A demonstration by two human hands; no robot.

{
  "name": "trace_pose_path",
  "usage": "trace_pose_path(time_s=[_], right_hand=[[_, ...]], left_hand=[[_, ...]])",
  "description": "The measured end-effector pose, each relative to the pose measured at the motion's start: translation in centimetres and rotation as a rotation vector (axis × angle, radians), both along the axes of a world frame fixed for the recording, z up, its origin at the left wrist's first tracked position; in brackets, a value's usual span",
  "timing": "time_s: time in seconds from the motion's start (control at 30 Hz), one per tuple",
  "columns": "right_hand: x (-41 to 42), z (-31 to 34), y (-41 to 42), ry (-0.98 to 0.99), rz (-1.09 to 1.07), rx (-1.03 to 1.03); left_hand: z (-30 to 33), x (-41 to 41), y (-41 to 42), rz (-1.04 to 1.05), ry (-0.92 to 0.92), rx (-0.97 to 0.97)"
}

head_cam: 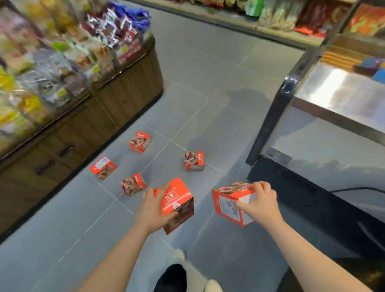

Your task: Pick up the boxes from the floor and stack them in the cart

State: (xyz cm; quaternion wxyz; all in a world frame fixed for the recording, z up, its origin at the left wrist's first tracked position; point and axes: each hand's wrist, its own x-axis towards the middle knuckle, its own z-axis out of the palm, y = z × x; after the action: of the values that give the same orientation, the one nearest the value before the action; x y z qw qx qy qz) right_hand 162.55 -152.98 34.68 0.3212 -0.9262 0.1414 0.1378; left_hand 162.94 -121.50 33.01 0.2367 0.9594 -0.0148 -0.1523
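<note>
Step in hand: two boxes are up off the floor (pixel 55 225), one in each hand; by my judgement the carry to the cart comes next.
How to do it well: keep each box level and gripped across opposite faces, turn toward 3 o'clock where the cart (pixel 344 101) stands, and set the boxes down flat, side by side and flush, so later boxes can sit squarely on top. One box at a time onto the cart would likely be steadier than both at once.
Display stand (pixel 105 102): at 10 o'clock, wooden, piled with snack bags; well apart from the hands.
Boxes on the floor: four red ones lie loose at about 11 to 12 o'clock of the hands: one box far left (pixel 103 167), one tipped box (pixel 133 184) just beyond the left hand, one farthest box (pixel 140 141), and one upright box (pixel 194 160) toward the cart.
Left hand (pixel 151 210): curled round the left box (pixel 177 204), fingers over the top edge and thumb on the near face; the box is tilted, one corner down.
Right hand (pixel 260 203): curled round the right box (pixel 231 203), fingers over the top far edge, thumb pressed on the white label side; the box is held near level.
Cart: at 2 to 3 o'clock, a shiny metal shelf with a dark frame; its lower deck lies near the right box.
Left to do: neither held box is in the cart, and four wait on the floor.
</note>
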Motion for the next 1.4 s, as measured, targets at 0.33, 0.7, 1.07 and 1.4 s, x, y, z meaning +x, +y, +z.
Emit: trace_pose_path(time_s=[0.33,0.7,1.07,1.4], right_hand=[[1.7,8.6,17.1,-0.099,0.442,-0.039],[-6.9,11.7,45.1,-0.250,0.768,0.018],[-18.4,15.8,71.6,-0.250,1.120,0.169],[-26.9,16.8,93.9,-0.267,1.410,0.286]], left_hand=[[9.1,-11.1,17.1,0.408,-0.116,0.098],[13.0,-32.5,39.6,0.725,-0.148,0.131],[15.5,-52.7,54.9,1.138,-0.210,0.134],[15.5,-63.5,65.5,1.418,-0.222,0.199]])
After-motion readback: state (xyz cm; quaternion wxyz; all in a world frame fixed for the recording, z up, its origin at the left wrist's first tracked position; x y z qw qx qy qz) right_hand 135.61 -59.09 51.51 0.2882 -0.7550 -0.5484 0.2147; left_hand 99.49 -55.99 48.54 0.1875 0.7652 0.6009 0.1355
